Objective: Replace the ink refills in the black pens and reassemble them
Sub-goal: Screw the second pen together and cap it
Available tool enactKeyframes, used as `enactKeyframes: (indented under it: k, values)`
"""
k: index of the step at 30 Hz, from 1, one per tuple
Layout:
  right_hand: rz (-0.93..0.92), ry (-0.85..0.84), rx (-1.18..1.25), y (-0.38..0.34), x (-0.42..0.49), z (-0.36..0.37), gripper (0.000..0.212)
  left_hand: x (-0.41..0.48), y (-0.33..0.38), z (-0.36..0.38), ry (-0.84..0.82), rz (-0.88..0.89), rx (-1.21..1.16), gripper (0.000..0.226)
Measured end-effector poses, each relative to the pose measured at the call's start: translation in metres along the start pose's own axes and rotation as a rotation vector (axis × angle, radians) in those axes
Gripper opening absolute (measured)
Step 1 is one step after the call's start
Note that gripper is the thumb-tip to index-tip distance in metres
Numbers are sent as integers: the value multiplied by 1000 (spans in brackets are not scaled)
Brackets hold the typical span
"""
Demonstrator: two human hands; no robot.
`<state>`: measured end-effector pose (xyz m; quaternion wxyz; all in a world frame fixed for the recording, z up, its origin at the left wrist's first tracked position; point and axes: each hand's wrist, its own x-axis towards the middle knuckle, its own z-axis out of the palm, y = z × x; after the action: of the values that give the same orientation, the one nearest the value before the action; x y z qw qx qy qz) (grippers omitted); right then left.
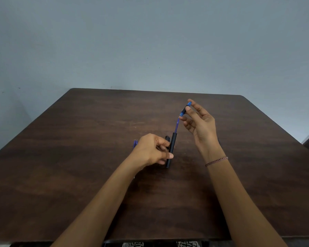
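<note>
Black barrel (172, 148) gripped by left hand (151, 151), right hand (201, 123) pinching tip piece (185, 109); spare refills (135, 143) half-hidden.

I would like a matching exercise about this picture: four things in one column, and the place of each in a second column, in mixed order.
1. black barrel
2. blue-and-black tip piece
3. spare refills
4. bracelet

A. pinched by the right hand
B. lying on the table
C. gripped by the left hand
D. round the right wrist

Pairs: 1-C, 2-A, 3-B, 4-D.
</note>
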<state>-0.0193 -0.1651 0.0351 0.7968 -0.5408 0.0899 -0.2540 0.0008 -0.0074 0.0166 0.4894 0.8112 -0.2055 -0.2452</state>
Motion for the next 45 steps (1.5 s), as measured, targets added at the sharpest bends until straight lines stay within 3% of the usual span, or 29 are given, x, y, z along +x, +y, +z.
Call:
enactKeyframes:
  k: [14, 31, 45]
  values:
    - [-65, -49, -227, 2, -1, 3, 22, 2, -1, -2, 14, 4, 6, 46]
    - [-121, -20, -125, -1, -1, 2, 22, 1, 1, 0, -3, 3, 21, 45]
    - [-44, -82, -203, 0, 0, 4, 22, 1, 1, -2, 22, 11, 23, 44]
